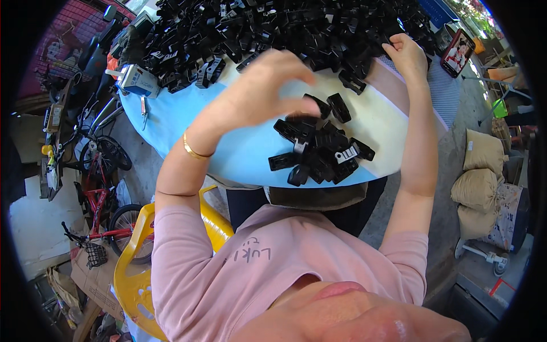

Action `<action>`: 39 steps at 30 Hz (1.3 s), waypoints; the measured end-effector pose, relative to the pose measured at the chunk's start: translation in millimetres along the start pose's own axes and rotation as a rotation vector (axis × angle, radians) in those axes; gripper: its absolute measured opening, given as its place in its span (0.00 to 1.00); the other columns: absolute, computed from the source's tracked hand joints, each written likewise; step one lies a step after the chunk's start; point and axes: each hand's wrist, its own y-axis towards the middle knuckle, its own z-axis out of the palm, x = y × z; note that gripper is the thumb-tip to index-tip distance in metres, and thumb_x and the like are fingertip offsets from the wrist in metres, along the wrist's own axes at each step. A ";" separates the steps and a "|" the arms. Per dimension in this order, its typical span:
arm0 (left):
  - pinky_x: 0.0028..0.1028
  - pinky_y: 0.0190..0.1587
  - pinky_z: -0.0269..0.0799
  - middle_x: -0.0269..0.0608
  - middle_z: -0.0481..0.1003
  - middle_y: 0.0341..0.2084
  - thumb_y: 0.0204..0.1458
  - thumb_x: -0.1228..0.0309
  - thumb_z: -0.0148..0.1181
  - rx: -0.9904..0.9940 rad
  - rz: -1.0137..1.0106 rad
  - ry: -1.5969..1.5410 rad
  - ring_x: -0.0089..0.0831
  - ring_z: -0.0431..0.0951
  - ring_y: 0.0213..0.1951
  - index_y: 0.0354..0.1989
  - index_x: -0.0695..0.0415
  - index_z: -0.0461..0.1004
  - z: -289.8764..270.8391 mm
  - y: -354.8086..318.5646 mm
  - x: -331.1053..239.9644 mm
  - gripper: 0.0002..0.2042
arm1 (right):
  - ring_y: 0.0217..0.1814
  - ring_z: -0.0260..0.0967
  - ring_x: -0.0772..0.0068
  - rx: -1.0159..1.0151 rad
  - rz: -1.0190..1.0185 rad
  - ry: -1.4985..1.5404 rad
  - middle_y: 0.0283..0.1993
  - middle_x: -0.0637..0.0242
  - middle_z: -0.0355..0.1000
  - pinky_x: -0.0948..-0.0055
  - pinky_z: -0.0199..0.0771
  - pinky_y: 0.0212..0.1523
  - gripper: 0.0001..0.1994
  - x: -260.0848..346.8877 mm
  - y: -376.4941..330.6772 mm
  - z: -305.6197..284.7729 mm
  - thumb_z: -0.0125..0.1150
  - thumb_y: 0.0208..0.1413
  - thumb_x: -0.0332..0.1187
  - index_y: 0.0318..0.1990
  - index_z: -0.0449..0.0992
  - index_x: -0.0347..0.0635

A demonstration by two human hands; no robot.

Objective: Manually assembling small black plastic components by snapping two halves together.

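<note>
i see the small pile of black parts (326, 153) at the near edge of the desk (242, 157), just beyond the thumb of the left hand (263, 85). i judge them light, stiff and slightly slippery, best held by their long sides; tangled neighbours could snag. the left grip is blurred but spread; the right hand (409, 58) curls beside the big heap (273, 28), and i cannot tell whether it pinches anything. the heap crowds the far side, between a box (139, 81) and a phone (457, 53).
</note>
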 end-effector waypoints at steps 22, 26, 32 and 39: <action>0.23 0.39 0.72 0.35 0.70 0.33 0.40 0.82 0.62 -0.228 -0.295 -0.657 0.24 0.73 0.33 0.54 0.59 0.61 7.9 0.2 11.9 0.29 | 0.41 0.68 0.74 0.092 -0.794 0.948 0.43 0.65 0.70 0.80 0.70 0.36 0.16 130.7 -87.7 -27.8 0.61 0.45 0.21 0.44 0.74 0.38; 0.19 0.40 0.72 0.36 0.72 0.35 0.50 0.75 0.60 -0.274 -0.401 -1.277 0.21 0.73 0.36 0.52 0.63 0.65 11.2 0.9 27.8 0.20 | 0.43 0.69 0.75 0.130 -0.679 1.085 0.44 0.63 0.69 0.80 0.70 0.39 0.16 128.4 -86.6 -29.5 0.60 0.46 0.19 0.45 0.72 0.36; 0.28 0.41 0.78 0.44 0.74 0.36 0.60 0.65 0.43 -0.112 -0.457 -1.480 0.34 0.79 0.33 0.51 0.66 0.66 9.4 2.0 23.7 0.18 | 0.41 0.70 0.65 -0.232 -1.044 0.733 0.37 0.62 0.72 0.75 0.71 0.38 0.14 129.2 -79.3 -35.5 0.62 0.39 0.18 0.38 0.76 0.35; 0.25 0.33 0.80 0.44 0.74 0.34 0.60 0.65 0.45 -0.125 -0.569 -1.320 0.30 0.79 0.27 0.48 0.68 0.68 10.8 0.6 27.9 0.17 | 0.38 0.69 0.63 -0.312 -1.125 0.601 0.36 0.62 0.72 0.72 0.73 0.35 0.12 133.7 -86.2 -32.7 0.63 0.37 0.19 0.34 0.77 0.35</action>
